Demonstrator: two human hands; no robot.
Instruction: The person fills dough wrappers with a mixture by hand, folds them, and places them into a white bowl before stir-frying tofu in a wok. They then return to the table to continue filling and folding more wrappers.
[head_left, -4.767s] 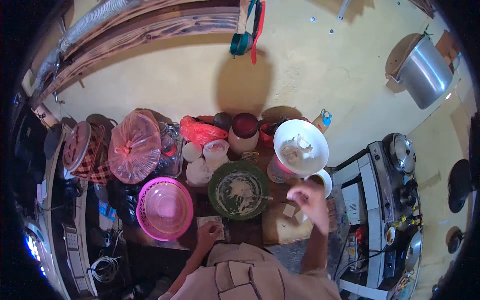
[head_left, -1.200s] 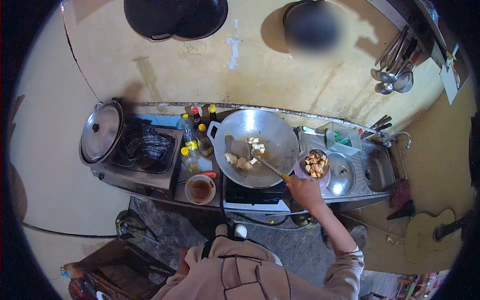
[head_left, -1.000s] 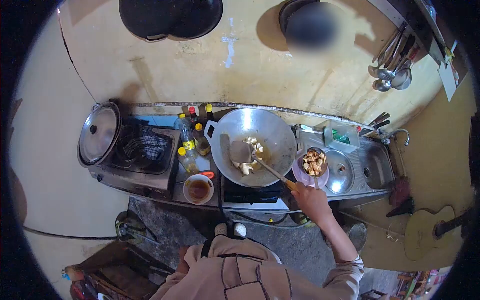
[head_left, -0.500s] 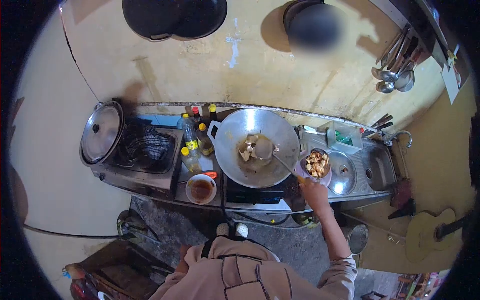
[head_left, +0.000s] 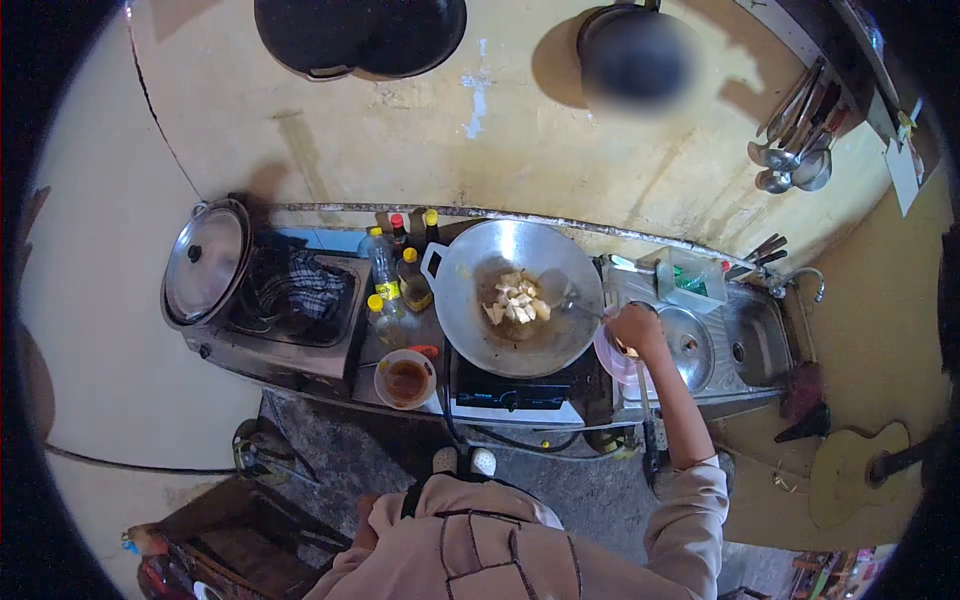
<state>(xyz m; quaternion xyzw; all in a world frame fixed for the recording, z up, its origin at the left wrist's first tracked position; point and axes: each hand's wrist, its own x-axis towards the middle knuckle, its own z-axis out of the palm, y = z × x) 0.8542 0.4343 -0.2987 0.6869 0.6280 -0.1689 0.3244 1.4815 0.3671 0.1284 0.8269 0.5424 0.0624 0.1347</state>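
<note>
My right hand (head_left: 634,325) is closed around the handle of a spatula at the right rim of the wok (head_left: 470,340). The spatula's metal head (head_left: 568,297) is inside the wok, just right of a heap of pale food chunks (head_left: 517,298). Beneath my hand is a pink plate (head_left: 612,365) with a bowl of browned pieces, mostly hidden now. A utensil with a black grip (head_left: 649,435) juts over the counter's front edge from there. My left hand (head_left: 366,508) hangs low by my body, its fingers hidden.
Several bottles (head_left: 385,285) and a bowl of reddish-brown liquid (head_left: 405,381) stand left of the wok. Further left are another stove (head_left: 290,355) and a large lidded pot (head_left: 207,262). To the right are a clear container (head_left: 692,282) and a sink (head_left: 752,335).
My right hand has moved up and over the bowl of browned pieces. The spatula head has shifted right, off the pale chunks, which now show as a heap.
</note>
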